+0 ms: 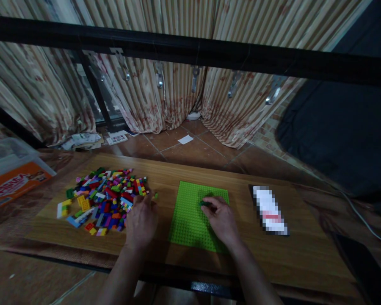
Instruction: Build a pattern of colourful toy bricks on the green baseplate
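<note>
My right hand (pixel 221 218) pinches a dark green toy brick (pixel 204 203) between thumb and fingers, over the upper right part of a bright green studded baseplate (pixel 187 224). I cannot tell whether the brick touches the studs. My left hand (pixel 142 222) is at the right edge of a heap of mixed coloured toy bricks (pixel 109 199), its fingers curled downward. Its fingertips are partly hidden, and whatever they hold does not show. Just right of them lies a tiny yellow-green piece (pixel 155 195).
A wooden table (pixel 257 258) bears everything. Right of the baseplate lies a phone-like slab (pixel 269 209) with a blurred screen. A clear plastic box with an orange label (pixel 19 182) stands at the left. A black bar with metal hooks (pixel 190 46) crosses before striped curtains (pixel 139 93).
</note>
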The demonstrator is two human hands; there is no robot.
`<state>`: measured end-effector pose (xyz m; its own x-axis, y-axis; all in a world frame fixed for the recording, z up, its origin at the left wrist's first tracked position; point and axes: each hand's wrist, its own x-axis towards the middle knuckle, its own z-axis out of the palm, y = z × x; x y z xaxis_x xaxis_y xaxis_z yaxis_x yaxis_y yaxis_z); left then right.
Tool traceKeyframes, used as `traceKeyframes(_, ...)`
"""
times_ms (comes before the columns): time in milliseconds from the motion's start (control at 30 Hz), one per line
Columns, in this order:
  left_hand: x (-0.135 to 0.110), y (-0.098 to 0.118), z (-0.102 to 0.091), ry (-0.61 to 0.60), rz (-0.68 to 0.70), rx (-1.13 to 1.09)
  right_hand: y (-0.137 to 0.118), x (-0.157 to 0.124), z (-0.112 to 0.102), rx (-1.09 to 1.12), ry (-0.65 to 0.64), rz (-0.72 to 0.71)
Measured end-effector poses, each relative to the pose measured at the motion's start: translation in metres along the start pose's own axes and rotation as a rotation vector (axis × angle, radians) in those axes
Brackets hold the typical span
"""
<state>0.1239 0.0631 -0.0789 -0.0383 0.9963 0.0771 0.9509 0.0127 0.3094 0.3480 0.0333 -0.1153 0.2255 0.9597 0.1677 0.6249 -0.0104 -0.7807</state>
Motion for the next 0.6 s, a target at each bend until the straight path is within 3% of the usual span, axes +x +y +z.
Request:
traceKeyframes(133, -0.004, 0.015, 0.005, 0.038, 0.053, -0.037, -0.001, -0.002, 0.002, -0.069, -0.041, -0.025)
traceKeyframes(400, -0.027, 0.046, 0.039, -0.064, 0.304, -0.108, -0.003, -0.002, -0.001, -0.177, -0.038, -0.076)
traceKeyframes(600, -0.044, 0.049, 0.043, -0.147, 0.255, -0.109, 0.001, -0.004, -0.004, -0.159, -0.060, -0.119)
